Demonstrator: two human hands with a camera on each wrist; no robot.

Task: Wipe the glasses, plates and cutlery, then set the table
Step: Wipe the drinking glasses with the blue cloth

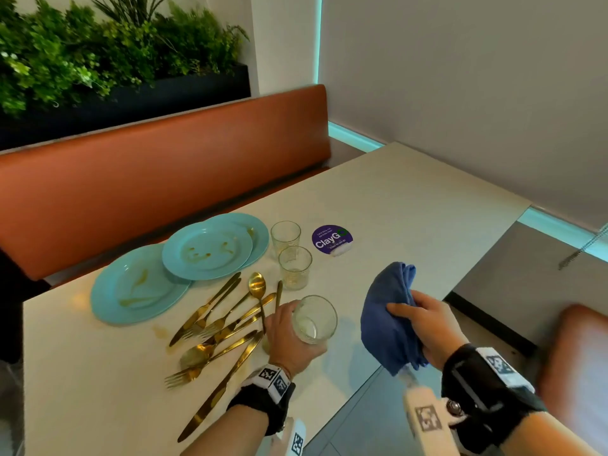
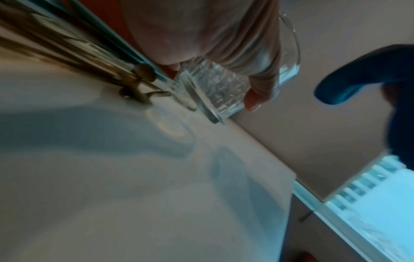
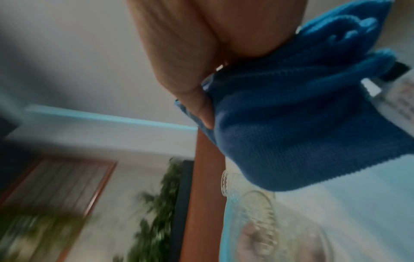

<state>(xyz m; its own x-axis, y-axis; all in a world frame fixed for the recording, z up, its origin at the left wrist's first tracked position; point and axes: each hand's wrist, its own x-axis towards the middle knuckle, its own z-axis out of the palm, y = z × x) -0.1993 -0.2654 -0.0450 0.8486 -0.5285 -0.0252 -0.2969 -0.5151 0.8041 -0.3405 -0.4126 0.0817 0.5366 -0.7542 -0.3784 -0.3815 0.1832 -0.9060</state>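
My left hand (image 1: 289, 334) grips a clear patterned glass (image 1: 314, 319) lifted just off the white table (image 1: 394, 205), tilted with its mouth toward me; the left wrist view shows its fingers wrapped round the glass (image 2: 215, 88). To its right my right hand (image 1: 424, 319) holds a bunched blue cloth (image 1: 385, 317), a little apart from the glass; the cloth (image 3: 302, 124) fills the right wrist view. Two more glasses (image 1: 285, 236) (image 1: 295, 266) stand behind. Three soiled turquoise plates (image 1: 138, 284) (image 1: 207, 250) overlap at the left. Gold cutlery (image 1: 223, 324) lies scattered in front of them.
A purple round sticker (image 1: 332, 240) lies on the table beyond the glasses. An orange bench (image 1: 148, 179) runs along the far side, with a planter (image 1: 98, 60) behind. Another orange seat (image 1: 575, 366) is at the near right, past the table's edge.
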